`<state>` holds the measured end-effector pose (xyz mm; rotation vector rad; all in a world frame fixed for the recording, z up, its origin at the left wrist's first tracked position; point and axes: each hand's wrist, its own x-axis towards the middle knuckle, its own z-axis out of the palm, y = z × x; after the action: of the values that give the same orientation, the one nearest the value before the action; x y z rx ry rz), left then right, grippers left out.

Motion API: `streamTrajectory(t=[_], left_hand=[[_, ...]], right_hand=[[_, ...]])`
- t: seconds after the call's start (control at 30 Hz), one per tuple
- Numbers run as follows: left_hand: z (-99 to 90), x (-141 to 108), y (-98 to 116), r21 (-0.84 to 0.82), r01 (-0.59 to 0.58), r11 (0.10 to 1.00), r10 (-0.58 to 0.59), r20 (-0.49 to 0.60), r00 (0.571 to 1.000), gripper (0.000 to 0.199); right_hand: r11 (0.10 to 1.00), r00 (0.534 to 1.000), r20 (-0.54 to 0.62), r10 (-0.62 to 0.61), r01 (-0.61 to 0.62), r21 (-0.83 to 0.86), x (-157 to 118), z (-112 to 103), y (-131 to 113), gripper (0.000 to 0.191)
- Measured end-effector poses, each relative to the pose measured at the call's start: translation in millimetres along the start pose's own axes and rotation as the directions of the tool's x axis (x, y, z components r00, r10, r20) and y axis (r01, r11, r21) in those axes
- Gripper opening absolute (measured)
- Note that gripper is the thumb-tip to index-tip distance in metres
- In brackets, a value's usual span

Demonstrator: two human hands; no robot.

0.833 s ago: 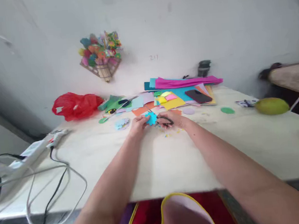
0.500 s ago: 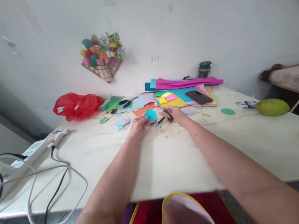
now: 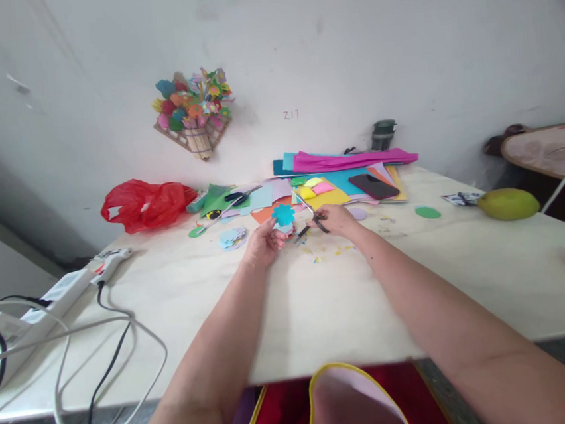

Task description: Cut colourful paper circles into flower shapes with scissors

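A blue scalloped paper flower (image 3: pixel 283 214) is pinched at its left edge by my left hand (image 3: pixel 263 241). Just below the flower shows a pale round piece of paper (image 3: pixel 284 228); whether my fingers touch it I cannot tell. My right hand (image 3: pixel 336 219) is closed around the dark handles of a pair of scissors (image 3: pixel 304 202), their blades pointing up and left, apart from the flower. Between the hands a black pen-like thing (image 3: pixel 302 232) lies on the table among small paper scraps (image 3: pixel 317 259). Left of my left hand rests a pile of pale blue scalloped paper pieces (image 3: pixel 233 237).
Coloured sheets (image 3: pixel 331 197), a phone (image 3: pixel 374 186) and a second pair of scissors (image 3: pixel 241 195) lie at the back. A red plastic bag (image 3: pixel 146 204) is back left, power strips (image 3: pixel 55 297) with cables at left, a green mango (image 3: pixel 508 204) at right.
The blue flower has tilted and risen slightly in my left hand, and the pale round piece beneath it now shows. The scissors stay in my right hand, nearly in place.
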<state>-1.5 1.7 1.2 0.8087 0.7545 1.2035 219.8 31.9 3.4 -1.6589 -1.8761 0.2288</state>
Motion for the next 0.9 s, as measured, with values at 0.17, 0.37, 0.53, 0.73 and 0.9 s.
streamTrajectory(t=[0.17, 0.37, 0.53, 0.73, 0.9], left_hand=[[1.2, 1, -1, -0.037, -0.060, 0.997, 0.061, 0.027, 0.998, 0.011], [-7.2, 9, -8, 0.039, -0.188, 0.981, 0.183, 0.106, 0.977, 0.026], [-11.1, 9, -12, 0.061, -0.262, 0.963, 0.254, 0.119, 0.960, 0.066], [-5.4, 5, -7, 0.034, -0.236, 0.971, 0.230, 0.118, 0.966, 0.057], [-2.3, 2, -5, 0.038, -0.166, 0.985, 0.161, 0.096, 0.982, 0.030]], right_hand=[[0.971, 0.998, 0.052, 0.044, -0.031, -0.236, -8, -8, -8, 0.039], [0.925, 0.994, 0.092, 0.052, -0.013, -0.380, -15, -10, -16, 0.040], [0.925, 0.992, 0.122, 0.031, 0.018, -0.379, -15, -9, -22, 0.039], [0.925, 0.990, 0.144, -0.008, 0.062, -0.374, -16, -9, -26, 0.032], [0.929, 0.987, 0.159, -0.015, 0.073, -0.363, -16, -7, -29, 0.029]])
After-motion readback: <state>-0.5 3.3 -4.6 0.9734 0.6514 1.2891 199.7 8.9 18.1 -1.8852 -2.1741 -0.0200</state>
